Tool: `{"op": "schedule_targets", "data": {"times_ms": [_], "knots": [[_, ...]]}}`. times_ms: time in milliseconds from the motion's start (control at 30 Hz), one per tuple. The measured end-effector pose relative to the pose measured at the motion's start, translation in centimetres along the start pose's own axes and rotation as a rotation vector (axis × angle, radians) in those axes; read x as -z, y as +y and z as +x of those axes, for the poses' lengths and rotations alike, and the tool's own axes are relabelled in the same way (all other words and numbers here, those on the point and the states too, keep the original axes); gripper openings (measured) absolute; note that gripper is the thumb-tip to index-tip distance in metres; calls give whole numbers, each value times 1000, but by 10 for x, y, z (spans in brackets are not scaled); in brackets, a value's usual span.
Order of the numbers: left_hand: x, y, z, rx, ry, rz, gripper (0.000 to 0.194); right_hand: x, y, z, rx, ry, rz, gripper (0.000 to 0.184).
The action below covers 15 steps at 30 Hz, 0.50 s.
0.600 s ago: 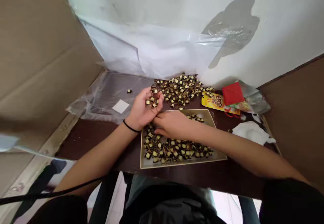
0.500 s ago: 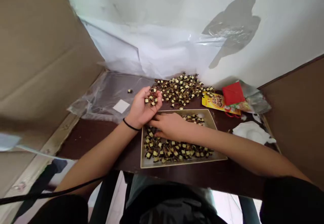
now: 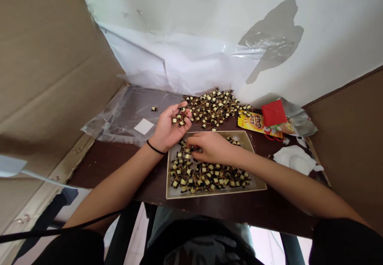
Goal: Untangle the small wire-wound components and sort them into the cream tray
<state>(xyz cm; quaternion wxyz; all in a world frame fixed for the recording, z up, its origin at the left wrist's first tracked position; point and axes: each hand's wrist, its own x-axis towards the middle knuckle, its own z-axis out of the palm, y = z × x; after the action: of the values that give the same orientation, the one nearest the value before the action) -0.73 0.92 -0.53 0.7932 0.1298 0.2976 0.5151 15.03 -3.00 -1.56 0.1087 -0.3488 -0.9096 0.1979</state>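
Note:
My left hand [image 3: 170, 129] is palm up above the tray's back left corner, its fingers curled around several small coils [image 3: 181, 120] with yellow wrapping, black ends and thin coppery wires. Many coils of the same kind [image 3: 209, 177] lie jumbled in a shallow cream tray [image 3: 254, 183]. Over the tray's back left part, my right hand [image 3: 209, 147] has its fingers bent and drawn together at the coils; what is between the fingertips is hidden.
Behind the tray, a heap of coils [image 3: 215, 105] lies against the wall. One loose coil [image 3: 154, 109] and a white square [image 3: 144, 126] are on clear plastic [image 3: 128, 97] at left. A yellow packet [image 3: 253, 122], red packet [image 3: 273, 112] and crumpled tissue [image 3: 295, 159] are at right.
My right hand has moved a little to the right, away from my left hand, and its fingers are more curled. My left hand stays in place with the coils.

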Motion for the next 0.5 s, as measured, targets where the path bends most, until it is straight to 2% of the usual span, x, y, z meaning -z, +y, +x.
{"op": "schedule_targets", "data": {"times_ms": [133, 233, 300, 400, 500], "knots": [[-2, -1, -3, 24, -43, 114, 27, 21, 11, -16, -58, 107, 422, 13], [-3, -9, -10, -30, -119, 409, 26, 30, 17, -26, -92, 237, 780, 18], [-3, -17, -15, -136, -186, 641, 23, 29, 20, -32, -137, 302, 1059, 22], [-1, -25, -21, -313, -281, 898, 34, 23, 24, -36, -262, 321, 1418, 24], [0, -27, -23, -482, -332, 1148, 36, 17, 25, -37, -366, 308, 1587, 27]]}}
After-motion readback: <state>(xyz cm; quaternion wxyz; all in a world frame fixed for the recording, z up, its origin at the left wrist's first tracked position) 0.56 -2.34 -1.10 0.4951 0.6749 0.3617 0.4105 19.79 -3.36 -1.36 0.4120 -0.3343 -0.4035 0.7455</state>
